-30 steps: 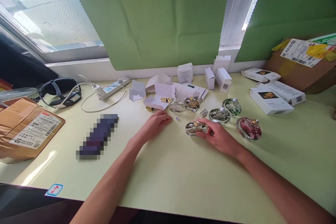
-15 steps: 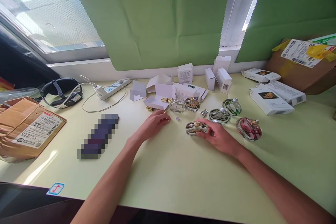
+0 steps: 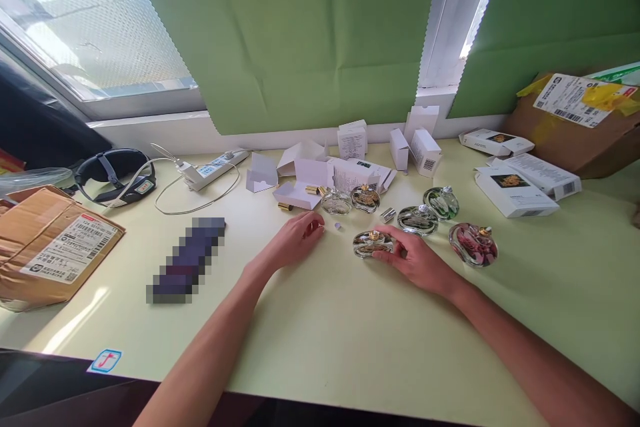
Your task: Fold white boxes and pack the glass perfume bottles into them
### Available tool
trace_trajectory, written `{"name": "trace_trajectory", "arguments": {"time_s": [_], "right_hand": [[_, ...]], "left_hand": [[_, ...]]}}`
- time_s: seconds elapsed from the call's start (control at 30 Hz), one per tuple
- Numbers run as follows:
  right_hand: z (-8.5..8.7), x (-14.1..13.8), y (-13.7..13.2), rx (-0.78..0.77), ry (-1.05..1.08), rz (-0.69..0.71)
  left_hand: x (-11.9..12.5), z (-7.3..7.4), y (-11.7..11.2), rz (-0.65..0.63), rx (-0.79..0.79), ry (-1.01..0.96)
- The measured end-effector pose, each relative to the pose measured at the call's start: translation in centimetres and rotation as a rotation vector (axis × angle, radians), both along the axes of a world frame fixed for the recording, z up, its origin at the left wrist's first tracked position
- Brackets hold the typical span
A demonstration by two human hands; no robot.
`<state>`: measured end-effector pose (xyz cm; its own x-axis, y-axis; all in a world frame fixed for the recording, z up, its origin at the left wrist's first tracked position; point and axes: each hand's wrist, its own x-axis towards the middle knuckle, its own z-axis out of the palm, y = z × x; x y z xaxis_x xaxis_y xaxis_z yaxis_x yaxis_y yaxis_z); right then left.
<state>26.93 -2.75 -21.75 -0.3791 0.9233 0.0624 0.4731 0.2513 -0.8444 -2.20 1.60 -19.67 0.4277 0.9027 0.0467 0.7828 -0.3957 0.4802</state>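
Note:
My right hand (image 3: 413,259) grips the right side of a clear oval perfume bottle (image 3: 366,245) with a gold neck, which stands on the table. To the left, my left hand (image 3: 299,239) is closed, its fingers curled near the tabletop. Whatever it holds, if anything, is too small to make out. Just right of those fingers lies a tiny pale piece (image 3: 338,227). Beyond the hands stand a clear bottle (image 3: 337,202) and a dark-patterned bottle (image 3: 365,198). A silver cap (image 3: 387,215) lies beside a silver-necked bottle (image 3: 417,220). Gold caps (image 3: 285,207) rest by an opened white carton (image 3: 300,195).
Farther right are a green-patterned bottle (image 3: 441,203) and a pink bottle (image 3: 473,245). White boxes (image 3: 515,192) lie near a brown carton (image 3: 560,140). A power strip (image 3: 210,173), a head strap (image 3: 117,177), a blurred-out dark object (image 3: 187,260) and a parcel (image 3: 60,247) occupy the left.
My left hand's fingers have curled in more, and the hand has come slightly nearer to me. My right hand keeps its hold on the perfume bottle. The view has shifted very slightly.

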Motion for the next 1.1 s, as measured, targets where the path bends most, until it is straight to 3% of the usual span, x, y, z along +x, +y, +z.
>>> {"name": "trace_trajectory", "arguments": {"time_s": [0.23, 0.6, 0.87, 0.97, 1.1], "right_hand": [[0.0, 0.0, 0.0, -0.01, 0.006, 0.007], [0.1, 0.0, -0.1, -0.006, 0.002, 0.004], [-0.2, -0.2, 0.0, 0.001, -0.036, 0.019], [2.2, 0.2, -1.6, 0.054, -0.119, 0.013], [8.3, 4.8, -3.3, 0.155, -0.277, -0.114]], "left_hand": [[-0.2, 0.1, 0.0, -0.087, 0.034, -0.014], [-1.0, -0.8, 0.9, -0.035, 0.048, -0.009], [-0.8, -0.6, 0.7, 0.014, 0.046, -0.003], [-0.6, -0.6, 0.6, 0.009, 0.043, -0.012], [-0.7, -0.8, 0.6, 0.028, 0.028, -0.021]]}}
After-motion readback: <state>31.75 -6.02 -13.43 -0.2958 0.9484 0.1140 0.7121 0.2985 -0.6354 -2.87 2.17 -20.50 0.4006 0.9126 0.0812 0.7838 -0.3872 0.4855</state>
